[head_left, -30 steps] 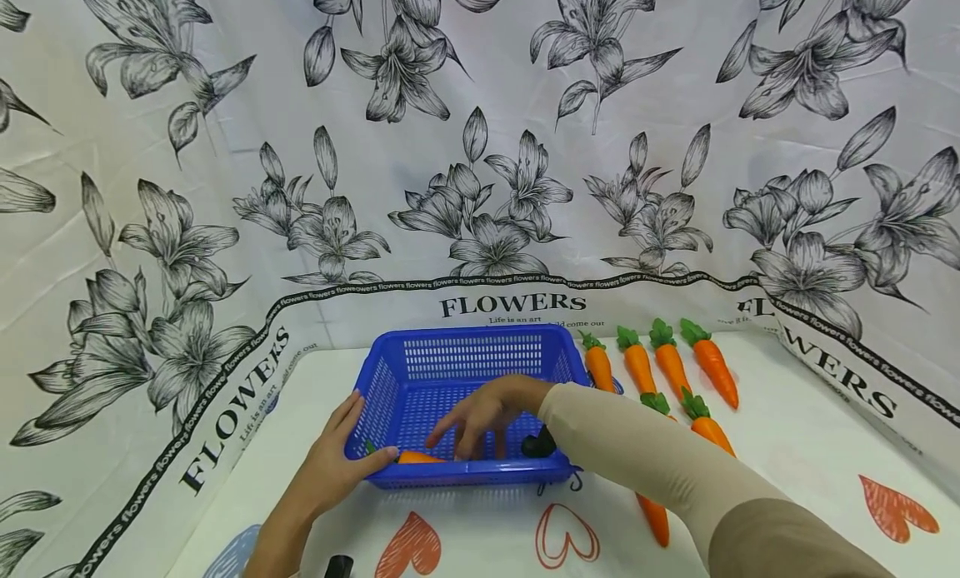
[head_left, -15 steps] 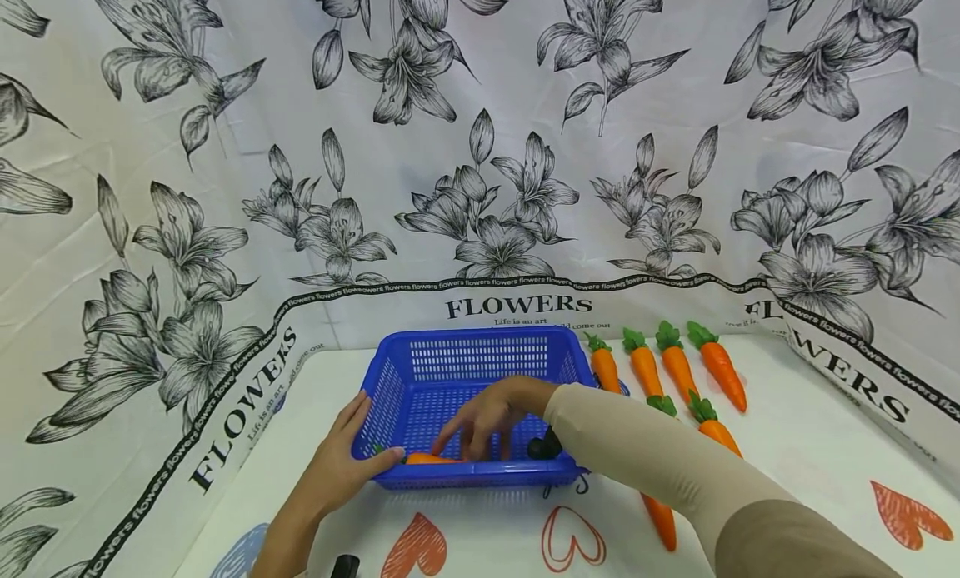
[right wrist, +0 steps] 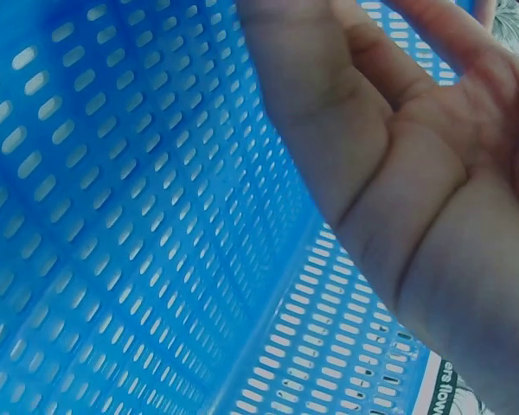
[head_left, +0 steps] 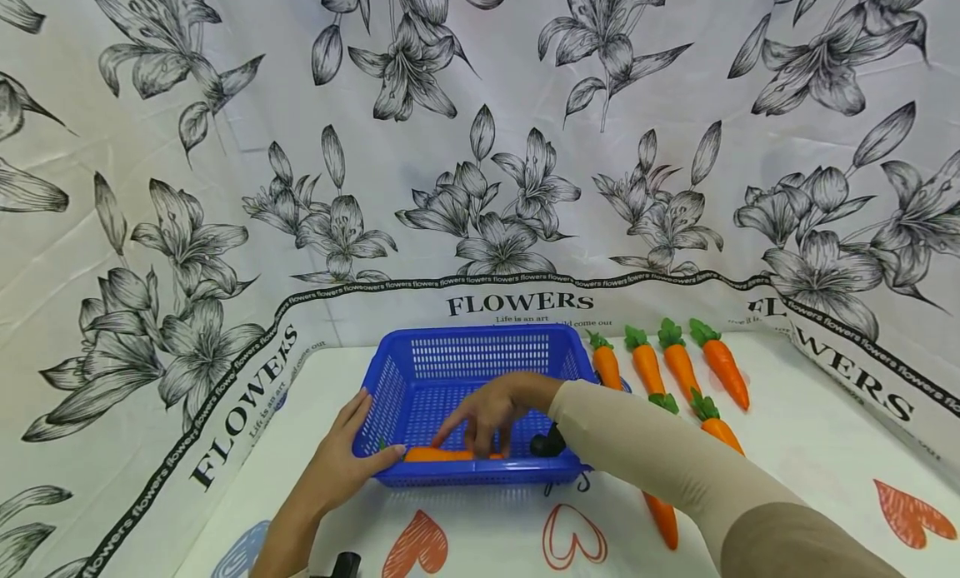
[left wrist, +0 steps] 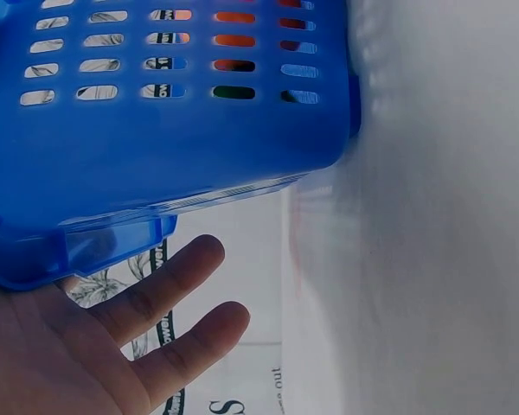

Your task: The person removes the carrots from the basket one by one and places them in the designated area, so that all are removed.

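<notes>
A blue perforated plastic basket [head_left: 480, 470] stands on the table. My left hand [head_left: 337, 453] rests against its front left corner, thumb along the rim. In the left wrist view, two straight fingers of the left hand [left wrist: 138, 337] stretch out past the basket wall. Inside, an orange carrot [head_left: 442, 455] with a bit of green top lies along the front wall. My right hand [head_left: 491, 411] reaches into the basket, fingers bent down onto the carrot and partly covering its tip end. The right wrist view shows the right hand's palm [right wrist: 432, 173] above the basket's slotted surface.
Several carrots [head_left: 678, 367] with green leaves lie on the white table right of the basket, some partly under my right forearm. A dark thing [head_left: 546, 445] is at my right wrist. A patterned cloth [head_left: 495, 186] hangs behind the basket.
More of the carrot along the basket's front wall shows above the rim, reaching farther right. The right hand stays over it, shifted slightly right. The left hand keeps its place on the basket.
</notes>
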The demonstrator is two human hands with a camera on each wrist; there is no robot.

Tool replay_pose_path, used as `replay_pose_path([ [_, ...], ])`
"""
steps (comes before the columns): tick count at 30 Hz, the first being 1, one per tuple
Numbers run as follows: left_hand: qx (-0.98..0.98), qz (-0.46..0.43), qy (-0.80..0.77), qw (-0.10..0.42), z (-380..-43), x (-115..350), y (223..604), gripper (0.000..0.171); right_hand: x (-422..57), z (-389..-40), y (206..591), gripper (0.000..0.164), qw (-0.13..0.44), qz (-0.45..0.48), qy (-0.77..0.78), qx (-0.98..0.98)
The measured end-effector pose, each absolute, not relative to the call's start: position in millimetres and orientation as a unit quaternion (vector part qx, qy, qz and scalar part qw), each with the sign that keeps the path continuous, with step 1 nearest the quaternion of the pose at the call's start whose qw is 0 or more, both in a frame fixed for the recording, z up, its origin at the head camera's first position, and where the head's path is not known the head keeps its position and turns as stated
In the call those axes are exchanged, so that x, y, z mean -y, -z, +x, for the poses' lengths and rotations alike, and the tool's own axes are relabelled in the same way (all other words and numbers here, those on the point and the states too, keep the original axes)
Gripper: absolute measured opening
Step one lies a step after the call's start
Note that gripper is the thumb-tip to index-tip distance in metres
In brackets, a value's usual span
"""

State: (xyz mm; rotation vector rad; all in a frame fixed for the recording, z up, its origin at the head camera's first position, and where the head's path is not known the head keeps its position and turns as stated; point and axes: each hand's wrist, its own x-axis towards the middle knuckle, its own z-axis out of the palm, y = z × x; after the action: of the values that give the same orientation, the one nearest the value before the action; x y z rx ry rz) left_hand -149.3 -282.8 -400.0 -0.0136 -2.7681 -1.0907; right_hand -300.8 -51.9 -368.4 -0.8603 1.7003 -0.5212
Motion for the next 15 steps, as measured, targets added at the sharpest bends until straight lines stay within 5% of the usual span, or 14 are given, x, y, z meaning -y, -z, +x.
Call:
replay_pose_path([
  [15, 0.927, -0.007, 0.366, 0.082, -148.9, 282.4, 397.8, 0.1, 25.4, -313.1, 353.2, 0.064, 0.485, -0.372, 0.328, -0.72],
])
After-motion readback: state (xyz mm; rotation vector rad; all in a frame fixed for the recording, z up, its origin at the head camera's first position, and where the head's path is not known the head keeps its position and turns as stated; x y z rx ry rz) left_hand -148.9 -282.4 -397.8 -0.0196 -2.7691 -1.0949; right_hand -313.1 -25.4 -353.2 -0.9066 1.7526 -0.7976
